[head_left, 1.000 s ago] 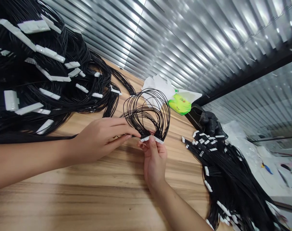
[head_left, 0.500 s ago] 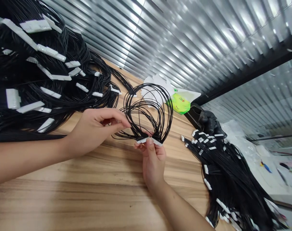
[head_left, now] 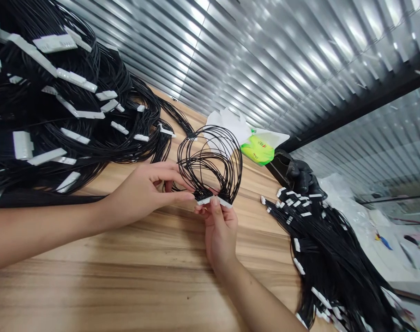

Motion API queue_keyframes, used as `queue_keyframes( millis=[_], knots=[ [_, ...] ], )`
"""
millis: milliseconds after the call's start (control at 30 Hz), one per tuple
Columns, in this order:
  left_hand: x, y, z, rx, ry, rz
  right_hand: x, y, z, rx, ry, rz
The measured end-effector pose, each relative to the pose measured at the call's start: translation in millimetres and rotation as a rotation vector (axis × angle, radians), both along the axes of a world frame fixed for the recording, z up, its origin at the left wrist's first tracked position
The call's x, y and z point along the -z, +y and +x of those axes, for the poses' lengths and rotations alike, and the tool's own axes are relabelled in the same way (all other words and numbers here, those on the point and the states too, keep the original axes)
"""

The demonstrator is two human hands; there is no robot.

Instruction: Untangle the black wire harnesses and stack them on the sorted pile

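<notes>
Above the middle of the wooden table (head_left: 134,272), both hands hold one black wire harness (head_left: 213,159), looped upward with its two white connectors (head_left: 215,201) side by side at the bottom. My right hand (head_left: 220,233) pinches the connectors from below, thumb on top. My left hand (head_left: 146,193) reaches in from the left, its thumb and fingers closed on the wires right beside the left connector.
A big heap of looped black harnesses with white connectors (head_left: 54,101) fills the left back of the table. A straighter bundle of harnesses (head_left: 321,249) lies at the right edge. A green and white packet (head_left: 258,147) and a black glove (head_left: 300,177) sit behind.
My left hand lifted off the wires, curled, then came back and pinched them beside the connector. The loop swayed slightly; my right hand stayed put.
</notes>
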State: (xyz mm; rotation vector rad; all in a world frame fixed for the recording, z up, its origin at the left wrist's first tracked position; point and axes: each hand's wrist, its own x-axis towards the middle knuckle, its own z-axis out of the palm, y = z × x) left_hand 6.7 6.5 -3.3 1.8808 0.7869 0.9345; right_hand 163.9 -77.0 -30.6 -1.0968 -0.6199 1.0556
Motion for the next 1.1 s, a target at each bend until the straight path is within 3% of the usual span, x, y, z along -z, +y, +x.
queue_keyframes(
  millis=[433, 633, 767, 1100],
  knots=[
    [0.2, 1, -3, -0.107, 0.057, 0.098, -0.9, -1, 0, -0.065, -0.029, -0.03],
    [2.0, 9, -7, -0.168, 0.203, 0.392, 0.4, -1, 1, -0.026, -0.051, -0.055],
    [3.5, 11, -9, -0.152, 0.224, 0.502, 0.5, 0, 1, -0.007, -0.029, -0.068],
    [4.4, 5, -9, -0.128, 0.231, 0.543, 0.1, 1, 0, 0.043, 0.042, -0.055]
  ],
)
